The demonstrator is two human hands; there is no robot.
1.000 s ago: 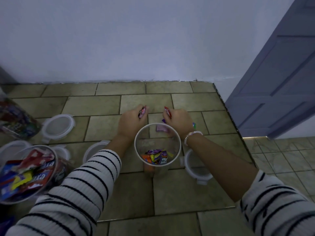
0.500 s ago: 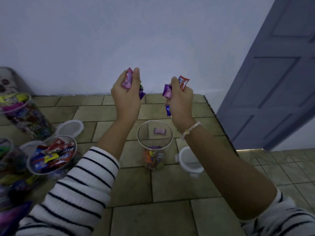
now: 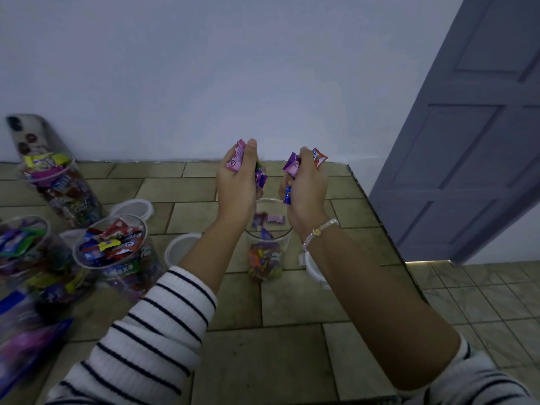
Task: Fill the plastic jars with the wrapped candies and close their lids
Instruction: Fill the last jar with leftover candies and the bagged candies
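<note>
Head view showed both hands held up over the open plastic jar (image 3: 267,258), which stood on the tiled surface (image 3: 292,361) between the forearms, partly filled with wrapped candies (image 3: 264,257); the left hand (image 3: 236,185) was curled round a pink candy (image 3: 236,156) and others; the right hand (image 3: 308,191) gripped purple, red and blue sweets (image 3: 293,165); fuller, lidless jars (image 3: 117,252) stood at the left, white lids (image 3: 133,208) lying nearby.

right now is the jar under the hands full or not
Not full: the jar holds candies only near its bottom; most of it above them is bare.
</note>
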